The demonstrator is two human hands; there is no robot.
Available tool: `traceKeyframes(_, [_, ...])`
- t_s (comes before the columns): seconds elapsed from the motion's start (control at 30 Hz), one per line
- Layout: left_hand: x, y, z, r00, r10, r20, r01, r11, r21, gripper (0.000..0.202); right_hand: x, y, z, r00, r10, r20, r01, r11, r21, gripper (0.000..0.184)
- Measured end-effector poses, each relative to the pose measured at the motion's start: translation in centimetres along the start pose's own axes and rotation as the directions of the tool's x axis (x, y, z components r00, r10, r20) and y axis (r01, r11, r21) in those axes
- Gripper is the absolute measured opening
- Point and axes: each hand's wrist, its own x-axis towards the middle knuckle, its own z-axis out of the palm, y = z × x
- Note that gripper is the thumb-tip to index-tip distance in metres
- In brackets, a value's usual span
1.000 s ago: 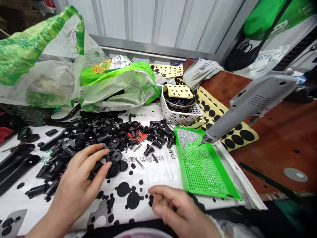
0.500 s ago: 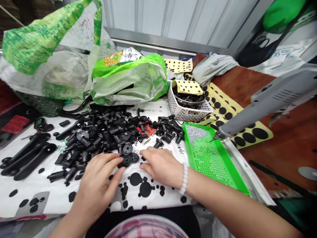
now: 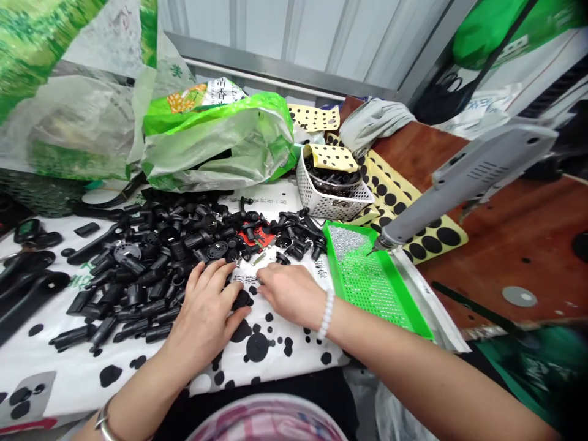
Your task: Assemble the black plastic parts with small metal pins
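Working over the white sheet left of the green tray, I judge that most is left: the wide heap of black parts, farther left of the tray, lies loose and mixed. I see no group that I could call done. Far to the left behind the tray stands a big green-and-white bag, its contents blurred by the plastic; nearer the tray, a green bag lies open, something black inside. Just behind the tray, a white basket holds a round pan of black parts, topped by a dotted yellow sheet. Left of the tray, my right hand has its fingers bent together; I can't tell whether it grips anything. Farther left, my left hand is palm down, loosely spread beside a dark disc. Smallest are the silvery pieces, thickest at the tray's far end.
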Motion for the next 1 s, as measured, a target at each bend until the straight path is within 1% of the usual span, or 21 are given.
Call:
traceKeyframes(0.1, [-0.3, 0.1, 0.2, 1.0, 0.001, -0.003, -0.001, 0.999, -0.033, 0.022, 1.3, -1.5, 1.2, 0.999, -0.036, -0.024, 0.036, 0.999, -0.023, 0.017])
traceKeyframes(0.2, [-0.4, 0.1, 0.3, 1.0, 0.012, -0.003, -0.012, 0.999, -0.031, 0.022, 1.3, -1.9, 2.0, 0.998, -0.05, -0.049, 0.049, 0.998, -0.032, 0.019])
traceKeyframes(0.5, [-0.4, -0.4, 0.5, 0.998, 0.059, -0.031, -0.061, 0.997, -0.053, 0.027, -1.8, -1.4, 3.4, 0.994, 0.039, -0.104, -0.037, 0.999, 0.02, 0.019])
traceKeyframes(0.67, [-0.4, -0.4, 0.1, 0.999, 0.049, 0.001, -0.049, 0.997, -0.064, 0.023, -3.8, -0.4, 4.1, 0.986, 0.084, -0.147, -0.065, 0.99, 0.128, 0.017])
traceKeyframes(0.73, [-0.2, -0.1, -0.2, 0.999, 0.044, -0.02, -0.046, 0.996, -0.077, 0.021, -4.7, 0.4, 4.2, 0.978, 0.086, -0.19, -0.049, 0.98, 0.192, 0.02])
traceKeyframes(0.8, [0.1, 0.3, -0.5, 0.997, 0.045, -0.07, -0.052, 0.994, -0.1, 0.023, -5.4, 1.2, 4.2, 0.958, 0.084, -0.276, -0.003, 0.959, 0.285, 0.021])
traceKeyframes(0.87, [0.5, 0.9, -0.7, 0.992, 0.047, -0.116, -0.064, 0.988, -0.143, 0.027, -6.1, 1.8, 4.2, 0.921, 0.102, -0.376, 0.049, 0.927, 0.372, 0.021])
traceKeyframes(0.93, [0.8, 1.5, -0.7, 0.99, 0.036, -0.138, -0.062, 0.98, -0.189, 0.029, -6.6, 2.3, 4.1, 0.882, 0.139, -0.45, 0.084, 0.893, 0.442, 0.019])
traceKeyframes(1.0, [1.2, 2.1, -0.5, 0.99, 0.003, -0.142, -0.035, 0.974, -0.226, 0.031, -7.1, 2.4, 3.8, 0.839, 0.203, -0.504, 0.117, 0.838, 0.533, 0.014])
